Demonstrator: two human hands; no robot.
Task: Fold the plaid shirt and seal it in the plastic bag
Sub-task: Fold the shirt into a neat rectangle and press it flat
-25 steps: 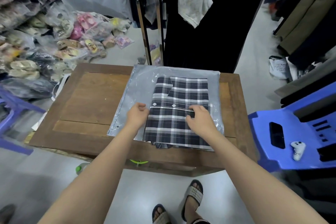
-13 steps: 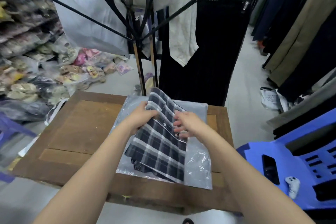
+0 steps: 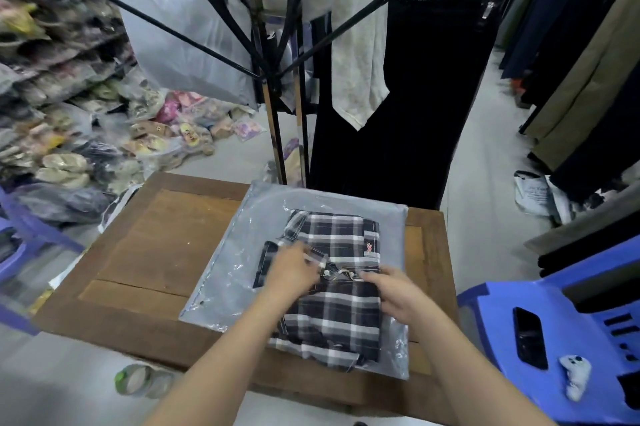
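The dark plaid shirt (image 3: 341, 240) lies folded on top of the clear plastic bag (image 3: 239, 252), which is spread flat on the wooden table (image 3: 162, 235). The shirt's chest pocket with a small red logo faces up at the far right. Its near end hangs slightly over the table's front edge. My left hand (image 3: 294, 270) pinches the fabric at the shirt's left middle, by a folded edge. My right hand (image 3: 394, 290) grips the cloth at the right middle, next to a button. The shirt is outside the bag.
A blue plastic chair (image 3: 512, 301) at the right holds a black phone (image 3: 530, 337) and a white controller (image 3: 575, 379). A rack with hangers (image 3: 273, 107) and dark hanging clothes (image 3: 426, 96) stands behind the table. Bagged slippers (image 3: 69, 155) are piled at the left. A bottle (image 3: 138, 380) lies on the floor.
Both hands lifted the folded shirt off the bag, turned it over and laid it down again, so the pocket side now faces up. My view tilted up towards the rack.
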